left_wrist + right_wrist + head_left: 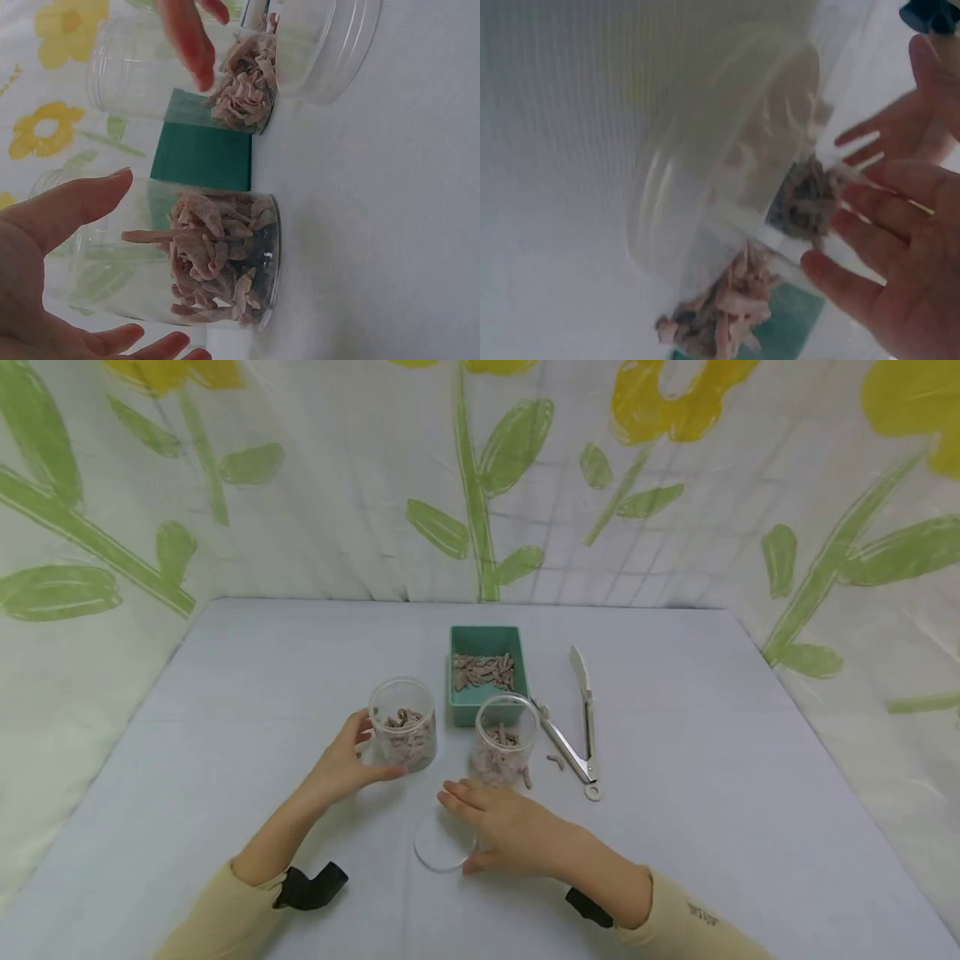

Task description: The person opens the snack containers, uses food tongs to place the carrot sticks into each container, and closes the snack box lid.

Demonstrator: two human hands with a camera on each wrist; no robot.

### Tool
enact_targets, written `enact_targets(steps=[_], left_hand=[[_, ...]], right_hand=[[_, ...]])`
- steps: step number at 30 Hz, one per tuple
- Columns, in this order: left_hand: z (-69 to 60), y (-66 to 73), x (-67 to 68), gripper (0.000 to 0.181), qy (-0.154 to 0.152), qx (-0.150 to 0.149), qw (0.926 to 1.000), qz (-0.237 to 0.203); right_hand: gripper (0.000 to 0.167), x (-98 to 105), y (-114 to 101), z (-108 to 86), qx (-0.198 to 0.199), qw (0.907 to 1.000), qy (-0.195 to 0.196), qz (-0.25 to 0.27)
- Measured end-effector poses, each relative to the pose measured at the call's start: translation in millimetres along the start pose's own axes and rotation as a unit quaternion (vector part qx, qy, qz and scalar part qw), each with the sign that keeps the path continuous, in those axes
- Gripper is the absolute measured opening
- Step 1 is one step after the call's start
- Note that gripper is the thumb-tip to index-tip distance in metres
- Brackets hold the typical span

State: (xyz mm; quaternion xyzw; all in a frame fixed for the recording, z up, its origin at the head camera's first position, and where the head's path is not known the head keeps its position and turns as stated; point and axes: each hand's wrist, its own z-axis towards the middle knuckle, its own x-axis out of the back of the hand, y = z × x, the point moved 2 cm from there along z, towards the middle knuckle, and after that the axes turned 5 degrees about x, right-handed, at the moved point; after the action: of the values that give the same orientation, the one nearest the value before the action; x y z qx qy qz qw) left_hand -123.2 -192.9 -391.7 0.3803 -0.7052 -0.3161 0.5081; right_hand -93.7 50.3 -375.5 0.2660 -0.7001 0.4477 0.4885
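Note:
A clear jar with pinkish-brown strips (pixel 408 743) stands before my left hand (pixel 341 764). The thumb is at its front and the fingers at its left, spread loosely; contact is hard to tell. In the left wrist view this jar (pixel 225 255) sits between the thumb and fingers. My right hand (pixel 513 827) hovers palm down, fingers extended, beside a clear round lid (pixel 435 852). In the right wrist view the lid (pixel 660 187) is close to the camera, apart from the visible fingertips. A second clear jar of strips (pixel 498 760) stands just beyond the right hand.
Behind the jars is a green tray (pixel 487 714) holding more strips. Metal tongs (pixel 590 727) lie spread to its right. A loose strip (pixel 555 762) is on the white table (pixel 675 760) near the second jar. A flowered cloth (pixel 322 527) hangs behind.

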Motion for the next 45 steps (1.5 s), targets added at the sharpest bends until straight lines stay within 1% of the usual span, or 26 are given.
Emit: enact_targets(steps=[1, 3, 7, 10, 12, 15, 20, 25, 28, 30, 33, 37, 39, 41, 43, 45], left_hand=[[1.4, 0.7, -1.4, 0.095, 0.000, -0.005, 0.9999, -0.015], [3.5, 1.7, -3.5, 0.098, 0.000, -0.015, 0.9992, -0.037], [6.5, 3.1, -4.5, 0.097, -0.001, -0.019, 0.9984, -0.053], [9.3, 2.9, -4.8, 0.095, -0.001, -0.017, 0.9980, -0.060], [11.2, 2.2, -4.8, 0.094, 0.000, -0.022, 0.9974, -0.068], [15.3, -0.2, -4.6, 0.093, 0.005, -0.034, 0.9961, -0.082], [21.5, -3.9, -3.3, 0.099, 0.010, -0.055, 0.9925, -0.109], [24.4, -4.4, -4.0, 0.103, -0.002, -0.062, 0.9895, -0.130], [24.6, -3.3, -5.9, 0.098, -0.015, -0.069, 0.9883, -0.136], [24.8, -2.5, -7.4, 0.092, -0.015, -0.075, 0.9873, -0.139], [25.2, -1.4, -9.4, 0.085, -0.001, -0.080, 0.9867, -0.141], [24.1, -0.4, -12.0, 0.081, 0.022, -0.074, 0.9870, -0.141], [23.0, -0.6, -12.9, 0.080, 0.024, -0.066, 0.9867, -0.146], [21.4, -1.2, -13.5, 0.080, 0.026, -0.055, 0.9870, -0.149], [19.7, -2.1, -13.6, 0.080, 0.028, -0.047, 0.9872, -0.150], [17.7, -2.6, -13.4, 0.080, 0.031, -0.045, 0.9870, -0.151]], right_hand=[[0.083, -5.6, -1.3, 2.9, -0.016, 0.9996, -0.018, -0.016], [0.088, -14.2, -3.7, 6.8, -0.036, 0.9977, -0.037, -0.045], [0.091, -23.2, -5.1, 10.4, -0.055, 0.9951, -0.040, -0.071], [0.090, -24.3, -5.0, 11.4, -0.057, 0.9943, -0.034, -0.083], [0.089, -23.8, -5.2, 12.5, -0.052, 0.9945, -0.025, -0.088], [0.089, -23.1, -5.8, 15.0, -0.043, 0.9946, -0.018, -0.093], [0.089, -22.3, -7.7, 20.7, -0.037, 0.9944, -0.022, -0.096], [0.090, -22.7, -10.0, 24.5, -0.044, 0.9938, -0.031, -0.097], [0.086, -23.6, -11.0, 26.0, -0.042, 0.9938, -0.034, -0.097], [0.083, -23.5, -11.6, 26.5, -0.041, 0.9942, -0.031, -0.095], [0.080, -22.7, -11.7, 27.1, -0.040, 0.9951, -0.027, -0.087], [0.081, -19.9, -9.9, 26.4, -0.041, 0.9971, -0.016, -0.062], [0.081, -17.3, -7.6, 24.4, -0.045, 0.9983, -0.006, -0.036], [0.081, -14.1, -4.2, 20.3, -0.050, 0.9987, 0.004, 0.001], [0.081, -10.9, -0.2, 14.8, -0.053, 0.9977, 0.019, 0.038], [0.080, -8.0, 4.0, 8.5, -0.058, 0.9952, 0.033, 0.072]])
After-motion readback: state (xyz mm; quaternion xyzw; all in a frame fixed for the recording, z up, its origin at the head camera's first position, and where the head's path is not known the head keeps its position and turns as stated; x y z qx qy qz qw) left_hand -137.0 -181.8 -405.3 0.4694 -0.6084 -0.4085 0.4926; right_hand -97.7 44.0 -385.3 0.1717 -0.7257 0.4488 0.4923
